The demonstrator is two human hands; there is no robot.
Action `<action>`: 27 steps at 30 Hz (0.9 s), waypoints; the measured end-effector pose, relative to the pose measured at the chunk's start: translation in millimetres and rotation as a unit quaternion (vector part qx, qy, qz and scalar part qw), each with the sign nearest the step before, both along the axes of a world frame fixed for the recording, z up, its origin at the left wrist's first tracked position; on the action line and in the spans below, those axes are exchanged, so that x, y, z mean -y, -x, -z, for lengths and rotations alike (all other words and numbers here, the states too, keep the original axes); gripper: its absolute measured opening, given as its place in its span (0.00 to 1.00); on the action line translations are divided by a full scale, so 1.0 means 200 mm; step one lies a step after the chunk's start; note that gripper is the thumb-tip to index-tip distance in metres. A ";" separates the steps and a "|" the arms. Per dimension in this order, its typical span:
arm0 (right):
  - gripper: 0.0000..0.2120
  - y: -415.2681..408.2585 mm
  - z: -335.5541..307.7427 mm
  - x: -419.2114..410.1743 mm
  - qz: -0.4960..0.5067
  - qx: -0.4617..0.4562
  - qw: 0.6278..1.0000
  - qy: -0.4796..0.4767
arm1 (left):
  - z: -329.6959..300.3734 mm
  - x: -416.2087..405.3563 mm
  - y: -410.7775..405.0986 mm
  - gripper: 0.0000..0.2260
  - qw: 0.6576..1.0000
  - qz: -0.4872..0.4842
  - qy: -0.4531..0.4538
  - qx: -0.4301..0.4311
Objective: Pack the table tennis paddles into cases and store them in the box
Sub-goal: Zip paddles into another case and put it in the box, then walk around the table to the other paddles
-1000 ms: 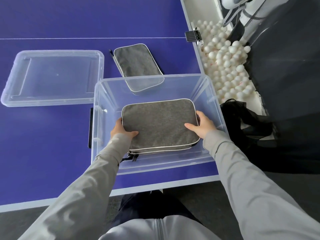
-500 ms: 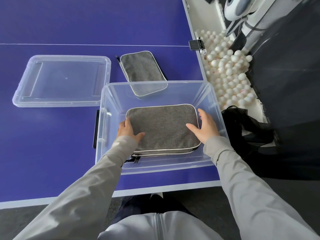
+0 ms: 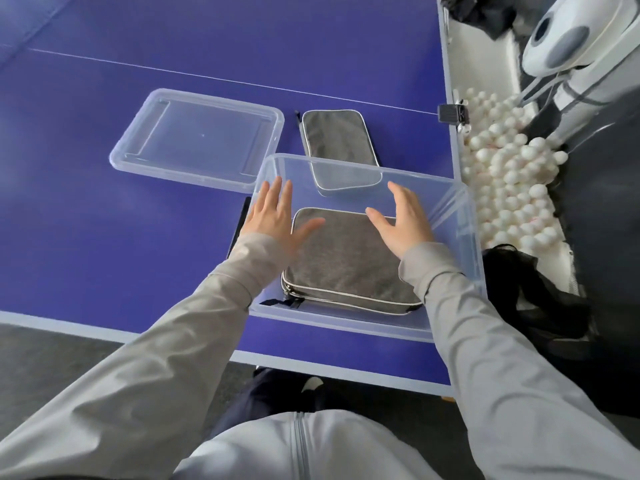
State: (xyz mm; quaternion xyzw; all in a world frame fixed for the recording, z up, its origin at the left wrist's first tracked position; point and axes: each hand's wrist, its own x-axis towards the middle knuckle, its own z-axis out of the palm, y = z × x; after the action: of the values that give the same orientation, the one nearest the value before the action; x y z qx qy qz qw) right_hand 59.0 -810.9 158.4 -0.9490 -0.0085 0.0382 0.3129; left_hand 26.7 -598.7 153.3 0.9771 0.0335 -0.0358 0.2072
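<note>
A grey zipped paddle case (image 3: 346, 265) lies flat on the bottom of the clear plastic box (image 3: 464, 237) near the table's front edge. Above the case, my left hand (image 3: 273, 213) and my right hand (image 3: 403, 220) hover with fingers spread, holding nothing. A second grey case (image 3: 334, 140) lies on the blue table just behind the box, its near end seen through the box wall. No paddles are visible.
The box's clear lid (image 3: 197, 133) rests on the blue table (image 3: 104, 237) to the back left. Right of the table, a tray holds several white balls (image 3: 509, 181). A black net bag (image 3: 533, 299) hangs beside the box.
Both hands have let go of the case in the box and lifted up and away from me, fingers spreading. The case stays flat on the box floor.
</note>
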 end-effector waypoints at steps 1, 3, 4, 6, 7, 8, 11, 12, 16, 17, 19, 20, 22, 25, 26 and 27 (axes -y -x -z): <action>0.30 -0.01 -0.01 -0.05 -0.015 0.003 1.000 -0.004 | -0.02 -0.04 0.01 0.39 1.000 -0.011 0.000 0.006; 0.30 -0.02 -0.03 -0.15 -0.045 0.003 0.999 -0.010 | -0.03 -0.13 0.04 0.39 0.999 -0.037 0.002 0.010; 0.30 -0.02 -0.04 -0.20 -0.060 0.004 0.998 -0.011 | -0.03 -0.18 0.06 0.39 0.999 -0.052 0.004 0.009; 0.30 -0.03 -0.04 -0.30 -0.090 0.007 0.996 -0.009 | -0.03 -0.28 0.11 0.38 0.996 -0.084 0.008 0.002; 0.30 -0.02 -0.04 -0.35 -0.105 0.010 0.994 -0.005 | -0.03 -0.33 0.14 0.38 0.995 -0.100 0.011 -0.001; 0.30 -0.02 -0.05 -0.41 -0.120 0.012 0.993 -0.001 | -0.02 -0.38 0.17 0.38 0.993 -0.115 0.012 -0.004; 0.29 -0.01 -0.05 -0.60 -0.166 0.019 0.986 0.015 | 0.00 -0.52 0.26 0.37 0.989 -0.146 0.005 -0.017; 0.29 0.00 -0.05 -0.67 -0.180 0.024 0.983 0.021 | 0.01 -0.58 0.29 0.36 0.988 -0.154 0.004 -0.021; 0.28 0.07 -0.03 -0.97 -0.232 0.036 0.971 0.042 | 0.08 -0.80 0.45 0.35 0.981 -0.190 0.012 -0.038; 0.28 0.10 -0.02 -1.05 -0.248 0.035 0.967 0.046 | 0.11 -0.86 0.49 0.35 0.979 -0.201 0.012 -0.040; 0.27 0.17 0.01 -1.22 -0.280 0.030 0.958 0.052 | 0.16 -0.98 0.60 0.35 0.973 -0.226 0.013 -0.046; 0.27 0.21 0.03 -1.31 -0.292 0.023 0.954 0.056 | 0.19 -1.05 0.66 0.34 0.970 -0.239 0.015 -0.050; 0.27 0.30 0.07 -1.47 -0.317 0.004 0.946 0.071 | 0.26 -1.17 0.78 0.34 0.962 -0.265 0.023 -0.066; 0.27 0.44 0.17 -1.68 -0.370 -0.023 0.923 0.103 | 0.35 -1.33 0.96 0.33 0.948 -0.298 0.031 -0.103; 0.27 0.49 0.20 -1.74 -0.390 -0.034 0.913 0.113 | 0.38 -1.38 1.03 0.33 0.944 -0.307 0.035 -0.111; 0.27 0.55 0.24 -1.80 -0.410 -0.046 0.902 0.123 | 0.41 -1.41 1.10 0.33 0.941 -0.316 0.040 -0.116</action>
State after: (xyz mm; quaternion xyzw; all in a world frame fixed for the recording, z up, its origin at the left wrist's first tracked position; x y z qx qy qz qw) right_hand -50.3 -450.6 110.2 -0.8895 -0.3779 0.2079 0.1506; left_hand -193.1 -315.7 70.5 0.8964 0.3627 -0.0827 0.2411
